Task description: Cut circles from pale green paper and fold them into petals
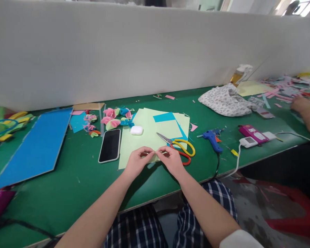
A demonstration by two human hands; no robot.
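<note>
My left hand (pixel 138 161) and my right hand (pixel 172 161) meet at their fingertips above the near edge of the pale green paper sheets (pixel 130 143). Both pinch a small piece of pale green paper (pixel 154 158), mostly hidden by the fingers. Just beyond my right hand lie scissors (pixel 167 138) with one yellow and one red handle, blades pointing left. Blue paper pieces (pixel 164 117) rest on the sheets. A white earbud case (pixel 136 130) sits beyond my left hand, and a phone (pixel 110 146) lies left of it.
Pink, green and blue paper flowers (pixel 113 119) lie behind the phone. A blue board (pixel 38 141) covers the left side. On the right are a blue glue gun (pixel 212 139), a cloth bag (pixel 226 100) and a power bank (pixel 253 133). Another person's hand (pixel 301 105) reaches in at far right.
</note>
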